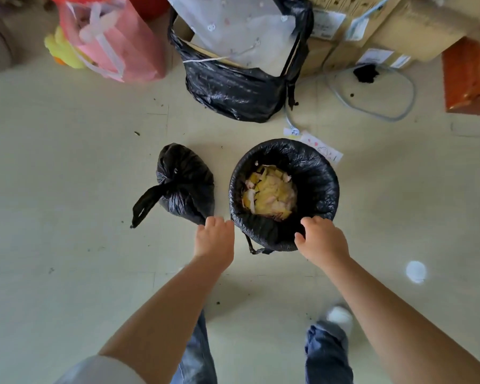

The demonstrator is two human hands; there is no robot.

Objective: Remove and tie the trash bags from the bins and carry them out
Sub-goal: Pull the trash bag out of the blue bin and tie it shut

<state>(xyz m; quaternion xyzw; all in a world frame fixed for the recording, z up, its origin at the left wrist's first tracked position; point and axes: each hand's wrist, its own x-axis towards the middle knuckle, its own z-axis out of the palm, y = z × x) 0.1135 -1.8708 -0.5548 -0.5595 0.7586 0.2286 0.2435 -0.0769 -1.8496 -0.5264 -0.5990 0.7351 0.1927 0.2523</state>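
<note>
Right hand [323,239] curled over the near rim of the lined bin [284,194], fingers on the black liner, grip not certain. Left hand [215,239] loose and empty, just off the rim at 8 o'clock. Bare floor [67,167] wide open at 9 and 3 o'clock. Tied black bag [185,187] beside the bin at 9 o'clock. Yellow scraps [270,192] inside. Larger open black bag [233,90] at 12 o'clock, against cardboard boxes [385,26].

The pale floor [67,167] bears a tied bag [185,184] beside a lined bin [284,195].
</note>
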